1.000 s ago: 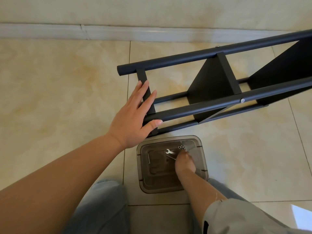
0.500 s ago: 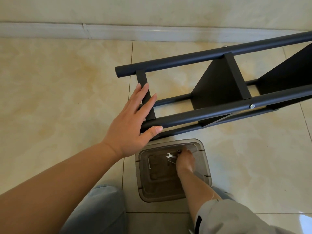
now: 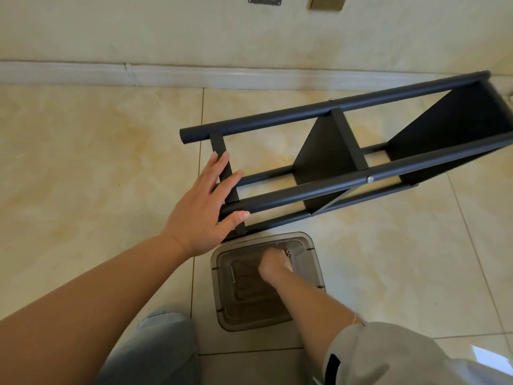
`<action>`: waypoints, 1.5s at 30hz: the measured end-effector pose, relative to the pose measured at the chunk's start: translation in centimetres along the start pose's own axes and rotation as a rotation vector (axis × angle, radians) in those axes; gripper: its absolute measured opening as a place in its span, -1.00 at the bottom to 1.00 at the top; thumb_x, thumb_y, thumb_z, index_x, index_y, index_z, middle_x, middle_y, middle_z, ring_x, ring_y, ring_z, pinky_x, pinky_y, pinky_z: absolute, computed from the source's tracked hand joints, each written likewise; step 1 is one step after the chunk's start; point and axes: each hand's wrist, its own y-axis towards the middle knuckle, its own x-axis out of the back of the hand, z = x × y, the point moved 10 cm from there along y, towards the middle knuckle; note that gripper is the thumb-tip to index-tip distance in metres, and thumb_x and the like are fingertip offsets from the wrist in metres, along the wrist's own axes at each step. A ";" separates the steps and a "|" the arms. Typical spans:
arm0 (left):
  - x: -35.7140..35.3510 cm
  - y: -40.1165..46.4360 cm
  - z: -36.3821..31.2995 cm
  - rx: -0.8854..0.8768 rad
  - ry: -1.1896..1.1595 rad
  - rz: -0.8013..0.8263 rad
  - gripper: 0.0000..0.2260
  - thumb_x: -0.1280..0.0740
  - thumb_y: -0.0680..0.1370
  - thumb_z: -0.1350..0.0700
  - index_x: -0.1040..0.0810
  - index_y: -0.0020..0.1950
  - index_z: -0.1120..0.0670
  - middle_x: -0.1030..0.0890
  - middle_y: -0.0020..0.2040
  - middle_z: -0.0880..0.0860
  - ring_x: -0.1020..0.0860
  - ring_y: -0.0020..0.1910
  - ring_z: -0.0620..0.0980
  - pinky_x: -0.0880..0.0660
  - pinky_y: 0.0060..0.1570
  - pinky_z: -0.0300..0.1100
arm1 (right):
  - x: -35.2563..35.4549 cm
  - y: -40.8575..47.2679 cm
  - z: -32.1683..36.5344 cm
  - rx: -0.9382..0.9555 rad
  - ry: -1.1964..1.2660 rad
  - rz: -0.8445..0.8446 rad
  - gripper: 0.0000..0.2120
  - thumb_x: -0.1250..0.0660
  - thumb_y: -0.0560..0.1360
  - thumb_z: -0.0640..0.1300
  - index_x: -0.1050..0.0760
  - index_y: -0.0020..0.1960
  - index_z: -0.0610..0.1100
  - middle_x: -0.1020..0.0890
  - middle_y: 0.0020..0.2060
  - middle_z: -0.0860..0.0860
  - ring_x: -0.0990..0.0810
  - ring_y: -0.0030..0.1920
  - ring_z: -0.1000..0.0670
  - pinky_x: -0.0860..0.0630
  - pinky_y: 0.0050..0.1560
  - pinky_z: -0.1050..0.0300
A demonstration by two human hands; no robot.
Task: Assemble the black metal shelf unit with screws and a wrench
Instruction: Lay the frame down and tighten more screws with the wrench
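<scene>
Lying on its side on the floor (image 3: 83, 162), the black shelf unit (image 3: 327, 151) should be kept still while a part is fetched. The left hand (image 3: 202, 207) is laid flat on the near-left bars, grip spread. The right hand (image 3: 273, 263) is curled in the clear tub (image 3: 311, 245); what is pinched cannot be told. One loose screw (image 3: 232, 275) is left. The wrench seen earlier is now hidden.

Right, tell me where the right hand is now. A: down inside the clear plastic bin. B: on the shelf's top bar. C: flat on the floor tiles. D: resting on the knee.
A: the right hand reaches down inside the clear plastic bin, fingers curled among the small hardware there, while the left hand rests on the black shelf frame.
</scene>
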 end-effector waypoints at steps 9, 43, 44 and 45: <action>0.2 -0.1 -0.2 0.065 0.194 0.119 -0.36 -0.07 0.57 -0.25 0.09 0.56 -0.06 0.36 0.49 -0.10 0.34 0.47 -0.13 -0.08 0.47 -0.06 | 6.2 -11.1 7.7 0.368 -0.047 0.326 -0.75 -0.25 0.53 -0.32 -0.51 0.18 -0.36 -0.64 0.05 -0.24 -0.66 -0.14 -0.10 -0.54 -0.12 0.14; 0.6 -1.1 1.0 0.082 0.424 0.251 -0.09 0.55 0.18 -0.48 0.43 0.43 -0.04 0.46 0.44 -0.10 0.42 0.41 -0.13 0.14 0.46 -0.04 | 18.1 -12.9 9.3 0.610 0.111 -0.245 -0.74 -0.21 0.60 -0.07 -0.56 0.23 0.00 -0.62 0.14 0.02 -0.55 0.12 0.01 -0.47 0.21 0.07; 0.6 -1.2 1.2 0.081 0.421 0.256 -0.08 0.55 0.18 -0.49 0.42 0.44 -0.05 0.46 0.44 -0.10 0.41 0.41 -0.13 0.15 0.46 -0.06 | 18.0 -13.0 9.5 0.621 0.112 -0.245 -0.75 -0.22 0.59 -0.06 -0.56 0.22 -0.01 -0.62 0.13 0.03 -0.55 0.11 0.02 -0.48 0.20 0.07; 0.7 -1.4 1.4 0.079 0.412 0.262 -0.07 0.54 0.17 -0.50 0.41 0.45 -0.05 0.46 0.44 -0.11 0.40 0.41 -0.14 0.15 0.45 -0.07 | 17.8 -13.2 9.8 0.635 0.108 -0.246 -0.75 -0.23 0.59 -0.06 -0.56 0.22 -0.01 -0.62 0.13 0.03 -0.54 0.10 0.02 -0.48 0.19 0.08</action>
